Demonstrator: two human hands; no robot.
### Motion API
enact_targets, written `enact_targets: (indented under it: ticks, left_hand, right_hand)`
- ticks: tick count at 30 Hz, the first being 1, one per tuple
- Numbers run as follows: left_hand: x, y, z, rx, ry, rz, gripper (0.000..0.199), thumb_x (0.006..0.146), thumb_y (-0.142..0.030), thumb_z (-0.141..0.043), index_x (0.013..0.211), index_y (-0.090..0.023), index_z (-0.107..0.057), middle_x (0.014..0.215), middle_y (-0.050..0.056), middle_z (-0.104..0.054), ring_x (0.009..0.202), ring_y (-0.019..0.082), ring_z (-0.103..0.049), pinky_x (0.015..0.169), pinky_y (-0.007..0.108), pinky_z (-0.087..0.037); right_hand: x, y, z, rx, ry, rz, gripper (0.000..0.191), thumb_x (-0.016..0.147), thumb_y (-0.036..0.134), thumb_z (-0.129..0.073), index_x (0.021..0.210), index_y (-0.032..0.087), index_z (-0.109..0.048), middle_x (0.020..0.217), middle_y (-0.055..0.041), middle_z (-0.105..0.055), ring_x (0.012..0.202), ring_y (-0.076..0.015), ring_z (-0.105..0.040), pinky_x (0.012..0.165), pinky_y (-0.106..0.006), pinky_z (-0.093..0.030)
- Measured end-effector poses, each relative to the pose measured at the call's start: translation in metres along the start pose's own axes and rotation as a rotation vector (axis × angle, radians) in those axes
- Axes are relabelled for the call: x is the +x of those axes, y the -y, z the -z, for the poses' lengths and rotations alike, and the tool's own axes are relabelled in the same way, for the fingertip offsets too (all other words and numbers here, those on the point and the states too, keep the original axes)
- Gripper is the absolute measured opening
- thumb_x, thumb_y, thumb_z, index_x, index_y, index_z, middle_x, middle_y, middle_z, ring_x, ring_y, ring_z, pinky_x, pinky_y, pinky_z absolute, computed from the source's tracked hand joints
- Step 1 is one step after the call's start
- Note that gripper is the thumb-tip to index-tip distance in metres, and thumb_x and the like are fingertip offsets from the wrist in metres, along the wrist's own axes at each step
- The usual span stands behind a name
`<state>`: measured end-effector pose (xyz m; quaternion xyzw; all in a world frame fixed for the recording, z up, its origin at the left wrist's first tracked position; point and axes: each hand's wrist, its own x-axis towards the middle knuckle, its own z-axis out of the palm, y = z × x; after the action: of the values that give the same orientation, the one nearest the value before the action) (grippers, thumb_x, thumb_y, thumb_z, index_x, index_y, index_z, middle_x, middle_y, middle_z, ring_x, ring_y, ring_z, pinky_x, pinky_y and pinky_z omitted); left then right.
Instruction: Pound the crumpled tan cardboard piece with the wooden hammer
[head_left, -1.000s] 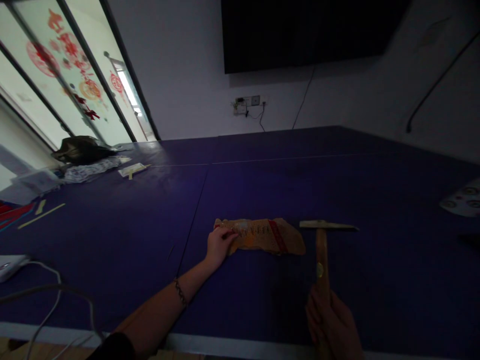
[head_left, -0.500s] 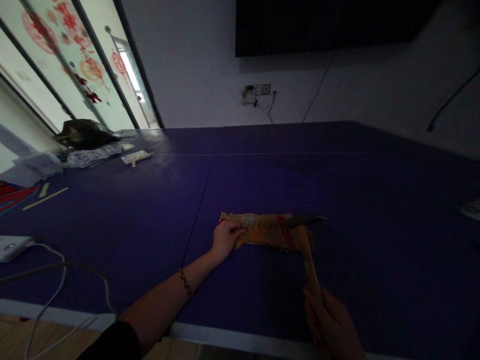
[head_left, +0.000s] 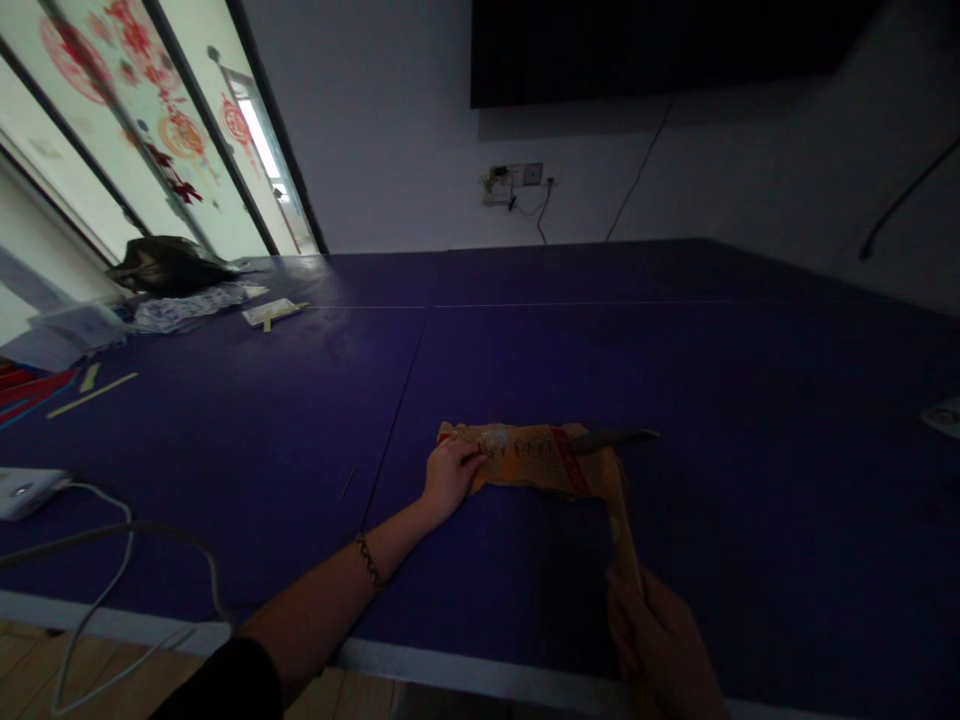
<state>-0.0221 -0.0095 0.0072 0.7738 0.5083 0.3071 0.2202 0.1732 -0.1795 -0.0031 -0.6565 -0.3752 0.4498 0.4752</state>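
"Resting on the left end of the brown piece [head_left: 536, 476], the left grip [head_left: 448, 474] worries me. What's it holding?"

"I can't tell. Its fingertips look drawn together, but the view is too dim to show whether anything is pinched between them."

"And the right grip [head_left: 661, 635]?"

"Wrapped round the handle of the hammer [head_left: 626, 540]. The head [head_left: 621, 438] is beyond that grip, over or against the piece's right end, near the red band [head_left: 571, 462]."

"So what could go wrong?"

"A stroke aimed too close to the left grip could catch its fingertips, since they're on the same piece."

"What about the small dark things [head_left: 517, 449] in a row, just right of those fingertips?"

"They might be nails; a glancing blow could bend one. And with the left grip bearing on one end only, a knock at the other could make the piece skid or pivot on the surface [head_left: 712, 370]."
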Motion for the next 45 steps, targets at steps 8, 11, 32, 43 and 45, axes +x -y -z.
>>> enact_targets:
  ticks: [8, 11, 32, 43, 45]
  left_hand:
    - [-0.001, -0.001, 0.0, 0.024, -0.016, -0.012, 0.013, 0.078, -0.02, -0.058, 0.067, -0.018, -0.065, 0.069, 0.0, -0.067, 0.07, 0.015, -0.058, 0.075, 0.027, -0.04]
    - [-0.001, -0.002, 0.001, 0.031, -0.02, -0.015, 0.014, 0.077, -0.019, -0.059, 0.065, -0.017, -0.065, 0.068, 0.001, -0.066, 0.069, 0.015, -0.058, 0.076, 0.028, -0.04]
    - [-0.003, 0.001, 0.0, 0.023, -0.028, -0.051, 0.01, 0.076, -0.018, -0.061, 0.07, -0.018, -0.068, 0.075, 0.003, -0.07, 0.074, 0.016, -0.06, 0.078, 0.03, -0.042]
    - [-0.005, -0.001, -0.001, 0.048, -0.048, -0.052, 0.011, 0.077, -0.014, -0.059, 0.07, -0.017, -0.067, 0.074, 0.004, -0.068, 0.074, 0.017, -0.059, 0.075, 0.03, -0.044]
    - [-0.005, -0.001, -0.001, 0.058, -0.05, -0.047, 0.011, 0.076, -0.013, -0.059, 0.07, -0.017, -0.067, 0.073, 0.004, -0.067, 0.074, 0.017, -0.059, 0.074, 0.03, -0.043]
  right_hand:
    - [-0.001, 0.001, 0.001, -0.007, 0.008, -0.003, 0.04, 0.072, 0.058, -0.051, 0.06, 0.022, -0.041, 0.036, 0.0092, -0.039, 0.027, -0.0071, -0.036, 0.028, -0.019, -0.032]
    - [-0.001, 0.001, 0.001, 0.0, -0.019, 0.009, 0.038, 0.074, 0.055, -0.051, 0.058, 0.022, -0.041, 0.035, 0.009, -0.039, 0.027, -0.0071, -0.035, 0.028, -0.019, -0.031]
    - [0.0, -0.002, 0.001, 0.019, -0.015, -0.027, 0.037, 0.071, 0.056, -0.054, 0.061, 0.021, -0.043, 0.038, 0.0089, -0.041, 0.026, -0.0072, -0.036, 0.025, -0.019, -0.032]
    - [0.002, 0.0, 0.0, -0.009, -0.003, -0.03, 0.038, 0.072, 0.056, -0.052, 0.059, 0.021, -0.043, 0.037, 0.0089, -0.04, 0.027, -0.007, -0.036, 0.027, -0.019, -0.032]
    - [0.002, -0.003, 0.001, -0.021, -0.009, -0.015, 0.038, 0.072, 0.056, -0.052, 0.06, 0.021, -0.043, 0.037, 0.0092, -0.04, 0.027, -0.0074, -0.036, 0.027, -0.019, -0.032]
